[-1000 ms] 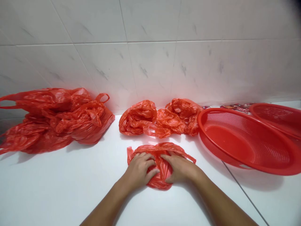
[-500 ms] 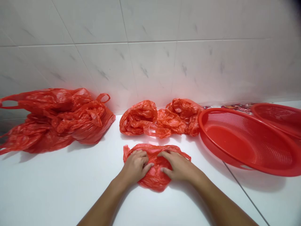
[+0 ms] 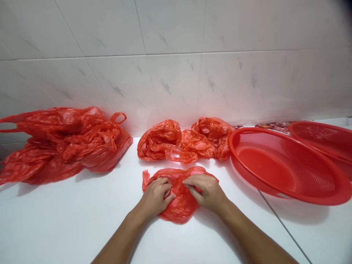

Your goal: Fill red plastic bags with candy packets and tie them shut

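A crumpled red plastic bag [image 3: 177, 214] lies on the white surface in front of me, with both hands on it. My left hand [image 3: 157, 195] is on its left side, the fingers curled into the film and the thumb close to them. On the right side, my right hand [image 3: 206, 191] pinches a bit of the plastic between thumb and fingertips. Parts of the bag are hidden under the hands. Just behind it are more bunched red plastic bags [image 3: 162, 141], set against the wall.
At the left is a large heap of red plastic bags [image 3: 93, 150] with loop handles. A red mesh basket [image 3: 264, 165] stands at the right, and a second red basket [image 3: 324, 137] is partly behind it. Small shiny packets [image 3: 277, 126] lie along the tiled wall [image 3: 176, 80].
My right hand has gone from spread fingers to a pinch on the bag and is slightly raised. My left fingers have drawn in a little. The view has shifted slightly.
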`<state>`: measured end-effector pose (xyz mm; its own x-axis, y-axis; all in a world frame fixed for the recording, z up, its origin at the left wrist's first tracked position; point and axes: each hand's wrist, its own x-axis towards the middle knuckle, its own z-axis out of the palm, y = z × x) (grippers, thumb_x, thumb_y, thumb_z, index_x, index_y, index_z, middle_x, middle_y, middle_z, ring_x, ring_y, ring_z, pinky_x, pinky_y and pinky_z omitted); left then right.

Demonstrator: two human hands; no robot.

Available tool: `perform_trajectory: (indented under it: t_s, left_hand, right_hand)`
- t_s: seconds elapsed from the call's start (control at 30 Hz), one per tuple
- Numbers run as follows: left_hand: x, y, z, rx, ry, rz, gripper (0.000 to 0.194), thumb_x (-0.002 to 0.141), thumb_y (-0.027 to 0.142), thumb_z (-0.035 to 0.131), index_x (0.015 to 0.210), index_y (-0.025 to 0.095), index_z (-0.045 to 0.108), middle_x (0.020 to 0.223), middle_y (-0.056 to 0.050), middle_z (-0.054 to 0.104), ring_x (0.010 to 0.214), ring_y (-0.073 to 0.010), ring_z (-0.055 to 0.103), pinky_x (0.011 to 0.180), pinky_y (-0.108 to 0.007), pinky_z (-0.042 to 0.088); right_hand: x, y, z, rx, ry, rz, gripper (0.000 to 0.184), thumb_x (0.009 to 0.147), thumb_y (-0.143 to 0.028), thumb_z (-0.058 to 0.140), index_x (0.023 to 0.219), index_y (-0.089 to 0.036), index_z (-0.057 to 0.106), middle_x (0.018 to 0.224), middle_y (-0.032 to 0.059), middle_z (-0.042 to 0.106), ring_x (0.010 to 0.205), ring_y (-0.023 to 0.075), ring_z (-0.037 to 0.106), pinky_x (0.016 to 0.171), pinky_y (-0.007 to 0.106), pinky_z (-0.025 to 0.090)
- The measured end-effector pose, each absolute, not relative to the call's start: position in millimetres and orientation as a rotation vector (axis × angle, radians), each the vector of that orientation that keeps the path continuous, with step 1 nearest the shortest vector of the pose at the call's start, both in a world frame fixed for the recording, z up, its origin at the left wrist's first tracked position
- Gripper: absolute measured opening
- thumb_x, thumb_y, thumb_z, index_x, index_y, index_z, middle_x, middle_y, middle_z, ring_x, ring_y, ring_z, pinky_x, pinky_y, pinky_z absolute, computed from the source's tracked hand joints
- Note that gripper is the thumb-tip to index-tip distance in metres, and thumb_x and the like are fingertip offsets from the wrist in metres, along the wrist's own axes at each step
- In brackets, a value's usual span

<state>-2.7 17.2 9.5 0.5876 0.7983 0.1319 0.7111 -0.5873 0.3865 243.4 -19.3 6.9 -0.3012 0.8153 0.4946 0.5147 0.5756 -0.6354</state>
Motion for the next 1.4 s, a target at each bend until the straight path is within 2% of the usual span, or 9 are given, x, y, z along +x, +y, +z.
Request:
perform_trajectory:
  t_s: [0.37,0.5,0.6,0.7,0.8,0.9,1.03,1.27,1.4]
  left_hand:
    - [-3.5,12.7,14.5,2.524,1.144,0.445,0.014,0.087,0.03,0.075,0.096,0.023,0.066,0.102,-0.005,0.069,0.097,-0.0254,0.065,0.089,-0.04,0.054]
    - [-3.1,12.1,15.0,2.549,1.009,0.604,0.009,0.096,0.026,0.065,0.102,0.023,0.071,0.111,-0.007,0.074,0.104,-0.0251,0.067,0.098,-0.042,0.054]
    - [-2.5,11.6,11.1,2.552,1.046,0.54,0.023,0.1,0.026,0.06,0.118,0.024,0.074,0.124,-0.01,0.075,0.115,-0.0276,0.069,0.105,-0.046,0.054]
    - [-2.7,10.4,5.9,2.536,1.161,0.316,0.051,0.095,0.034,0.069,0.145,0.028,0.065,0.147,-0.011,0.067,0.135,-0.0362,0.062,0.114,-0.056,0.05]
    - [-3.1,8.5,4.1,2.469,1.243,0.14,0.066,0.093,0.044,0.07,0.156,0.032,0.055,0.158,-0.011,0.059,0.145,-0.04,0.054,0.118,-0.062,0.046]
    - [-3.4,6.9,5.7,2.428,1.264,0.071,0.07,0.094,0.047,0.069,0.16,0.032,0.05,0.162,-0.011,0.054,0.15,-0.0402,0.05,0.121,-0.063,0.043]
    - [-4.3,5.7,8.1,2.433,1.243,0.081,0.076,0.089,0.042,0.074,0.16,0.034,0.05,0.16,-0.012,0.056,0.15,-0.0416,0.049,0.121,-0.064,0.043]
    - [-3.7,5.6,12.1,2.414,1.271,0.091,0.079,0.082,0.045,0.08,0.156,0.036,0.055,0.148,-0.012,0.064,0.144,-0.0429,0.054,0.117,-0.061,0.047]
    - [-4.5,7.1,13.5,2.417,1.278,0.031,0.083,0.082,0.045,0.08,0.159,0.038,0.05,0.159,-0.013,0.056,0.15,-0.0437,0.048,0.121,-0.064,0.042]
  right_hand:
    - [243.4,-12.6,0.8,-1.509,-2.122,0.753,0.032,0.092,-0.023,0.067,0.122,-0.024,0.077,0.125,0.0087,0.077,0.113,0.0295,0.074,0.092,0.037,0.057]
    - [245.6,-10.1,1.7,-1.494,-2.127,0.766,0.035,0.091,-0.019,0.066,0.124,-0.023,0.077,0.128,0.0091,0.076,0.115,0.029,0.074,0.094,0.037,0.057]
    - [244.5,-10.1,3.5,-1.426,-2.137,0.766,0.038,0.091,-0.017,0.065,0.128,-0.023,0.076,0.133,0.009,0.074,0.12,0.0279,0.072,0.101,0.037,0.055]
    - [242.1,-12.4,5.0,-1.405,-2.156,0.768,0.044,0.092,-0.017,0.064,0.134,-0.023,0.073,0.136,0.009,0.074,0.127,0.0284,0.069,0.105,0.038,0.054]
    - [240.6,-15.3,4.7,-1.522,-2.161,0.823,0.048,0.091,-0.021,0.064,0.139,-0.023,0.071,0.135,0.0097,0.075,0.123,0.0317,0.072,0.094,0.04,0.058]
    - [241.1,-16.5,3.2,-1.61,-2.133,0.855,0.05,0.092,-0.027,0.065,0.142,-0.025,0.069,0.137,0.0098,0.074,0.118,0.033,0.074,0.086,0.04,0.06]
    - [242.1,-16.6,2.6,-1.618,-2.123,0.878,0.058,0.087,-0.031,0.072,0.144,-0.026,0.067,0.142,0.0107,0.071,0.124,0.0338,0.071,0.093,0.041,0.058]
    - [243.8,-18.5,8.5,-1.6,-2.149,0.936,0.062,0.084,-0.024,0.073,0.146,-0.029,0.065,0.133,0.0088,0.076,0.117,0.0337,0.074,0.093,0.042,0.058]
    - [243.9,-20.1,9.7,-1.49,-2.165,0.854,0.059,0.085,-0.028,0.075,0.144,-0.027,0.068,0.144,0.013,0.07,0.13,0.0365,0.068,0.105,0.05,0.056]
